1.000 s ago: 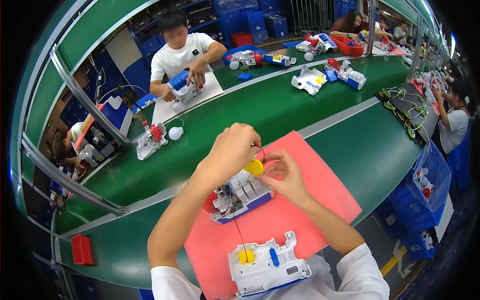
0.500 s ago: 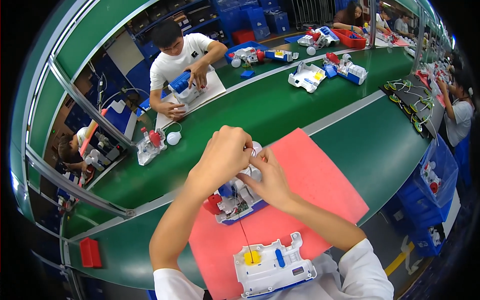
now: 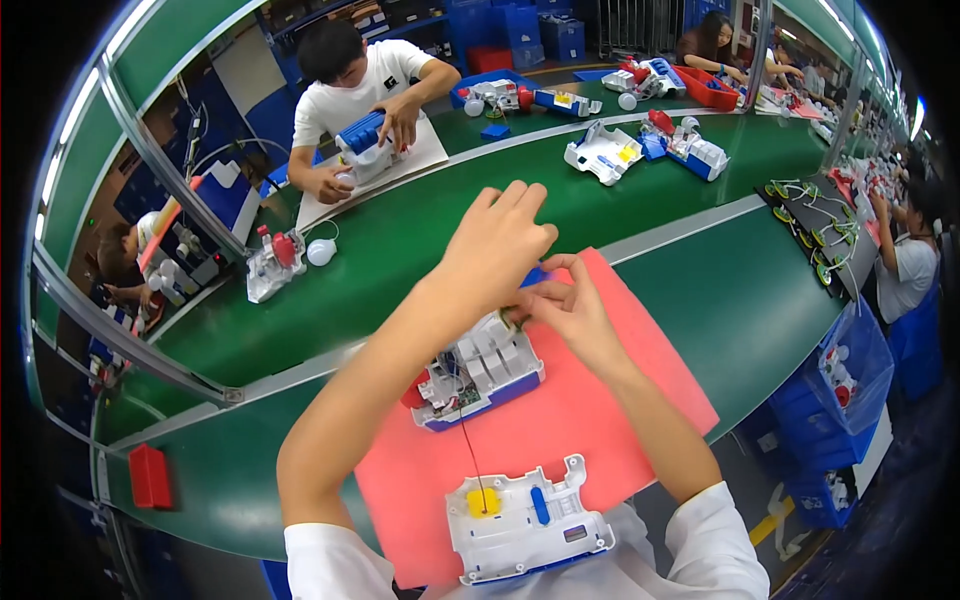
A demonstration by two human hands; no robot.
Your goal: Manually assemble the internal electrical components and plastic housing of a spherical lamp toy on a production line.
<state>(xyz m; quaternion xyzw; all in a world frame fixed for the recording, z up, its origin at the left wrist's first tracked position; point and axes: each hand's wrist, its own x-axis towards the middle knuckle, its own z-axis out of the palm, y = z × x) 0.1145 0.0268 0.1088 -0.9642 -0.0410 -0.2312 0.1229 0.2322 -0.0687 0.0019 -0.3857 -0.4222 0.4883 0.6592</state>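
Note:
On the pink mat (image 3: pixel 640 385) stands an opened white-and-blue housing (image 3: pixel 490 365), with a red part, a green circuit board and wires inside. A thin dark wire runs from it to a white shell half (image 3: pixel 530 530) nearer me, inner side up, with a yellow piece (image 3: pixel 484 502) and a blue strip (image 3: pixel 540 505). My left hand (image 3: pixel 500 240) is above the housing's far end, fingers bent, beside a blue piece (image 3: pixel 537 277) partly hidden. My right hand (image 3: pixel 572 312) pinches by a small blurred greenish part (image 3: pixel 512 318) at the housing's far corner. What each hand holds is mostly hidden.
A green conveyor (image 3: pixel 400 250) runs beyond my bench, carrying a white-and-red assembly (image 3: pixel 275 262) and several opened housings. Across it, a co-worker (image 3: pixel 365 100) handles a blue-and-white housing. A small red bin (image 3: pixel 151 477) is at left; blue crates (image 3: pixel 825 430) stand at right.
Both hands have shifted away from the housing's middle toward its far right corner. The white compartments are uncovered, and a blue piece now shows between my hands. The whole view has shifted slightly.

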